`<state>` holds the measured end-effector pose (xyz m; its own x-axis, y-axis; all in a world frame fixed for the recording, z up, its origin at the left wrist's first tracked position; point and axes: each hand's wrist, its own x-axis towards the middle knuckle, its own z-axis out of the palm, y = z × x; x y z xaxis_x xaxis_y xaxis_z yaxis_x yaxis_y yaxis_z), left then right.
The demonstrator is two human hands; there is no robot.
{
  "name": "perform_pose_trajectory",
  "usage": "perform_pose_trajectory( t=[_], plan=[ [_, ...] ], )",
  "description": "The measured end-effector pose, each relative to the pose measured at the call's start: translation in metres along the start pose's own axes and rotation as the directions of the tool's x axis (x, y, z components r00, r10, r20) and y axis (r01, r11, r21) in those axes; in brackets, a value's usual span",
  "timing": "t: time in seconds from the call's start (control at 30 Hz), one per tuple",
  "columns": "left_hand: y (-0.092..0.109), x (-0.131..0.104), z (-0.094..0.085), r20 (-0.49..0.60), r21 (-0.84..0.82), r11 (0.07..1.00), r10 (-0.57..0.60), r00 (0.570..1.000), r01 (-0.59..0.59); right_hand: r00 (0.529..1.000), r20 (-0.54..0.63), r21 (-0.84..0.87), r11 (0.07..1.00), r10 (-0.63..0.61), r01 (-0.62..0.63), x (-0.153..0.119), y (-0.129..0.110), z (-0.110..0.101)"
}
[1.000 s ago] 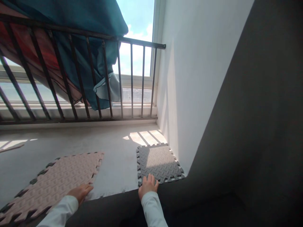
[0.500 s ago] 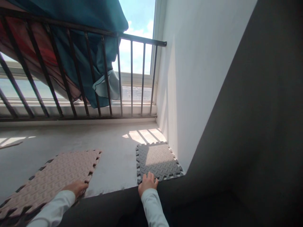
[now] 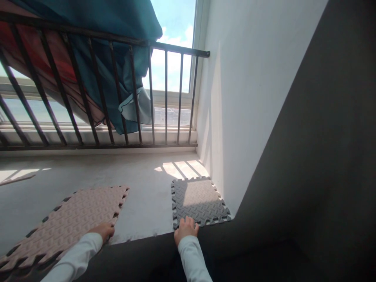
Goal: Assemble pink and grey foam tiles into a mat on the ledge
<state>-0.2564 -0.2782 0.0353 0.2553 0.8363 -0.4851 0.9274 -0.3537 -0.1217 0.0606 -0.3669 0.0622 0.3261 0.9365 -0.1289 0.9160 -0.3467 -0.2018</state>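
A pink foam floor tile (image 3: 79, 219) with jigsaw edges lies slantwise on the pale ledge (image 3: 143, 196), at the left. My left hand (image 3: 104, 231) is closed on its near right edge, with the fingertips partly hidden. Further right, a grey foam floor tile (image 3: 196, 199) with a raised tread pattern sits against the side wall, half in sunlight. My right hand (image 3: 187, 228) rests on that tile's near left corner, fingers apart. A strip of bare ledge separates the two tiles.
Dark metal railing (image 3: 129, 145) runs along the window behind the ledge. Blue and red cloth (image 3: 117, 82) hangs over it. On the right stands a white wall (image 3: 249, 98). The ledge drops off into shadow at its front edge. A thin strip (image 3: 17, 180) lies far left.
The whole view has shifted slightly, so everything sits a little further right. My left hand has slid slightly right along the pink tile's edge. My right hand stays on the grey tile.
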Motion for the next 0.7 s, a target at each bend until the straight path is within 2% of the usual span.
perform_pose_trajectory(
  t=[0.1, 0.3, 0.5, 0.7],
  plan=[
    [0.001, -0.004, -0.005, -0.004, -0.007, 1.0, 0.001, 1.0, -0.001, 0.999, 0.012, -0.023, 0.999, -0.032, 0.032, -0.001, 0.0, -0.003],
    [0.0, -0.006, -0.002, -0.02, 0.006, 1.0, 0.015, 1.0, -0.015, 0.969, 0.169, -0.008, 0.983, -0.177, 0.181, -0.001, -0.006, -0.006],
    [-0.004, 0.005, 0.007, -0.044, 0.035, 0.999, 0.022, 0.999, -0.02, 0.954, 0.267, 0.01, 0.99, -0.139, 0.142, 0.007, -0.009, 0.0],
    [0.006, -0.007, -0.003, -0.045, 0.047, 0.998, 0.031, 0.999, -0.029, 0.942, 0.307, -0.003, 0.989, -0.139, 0.146, 0.017, -0.007, 0.001]
  ],
)
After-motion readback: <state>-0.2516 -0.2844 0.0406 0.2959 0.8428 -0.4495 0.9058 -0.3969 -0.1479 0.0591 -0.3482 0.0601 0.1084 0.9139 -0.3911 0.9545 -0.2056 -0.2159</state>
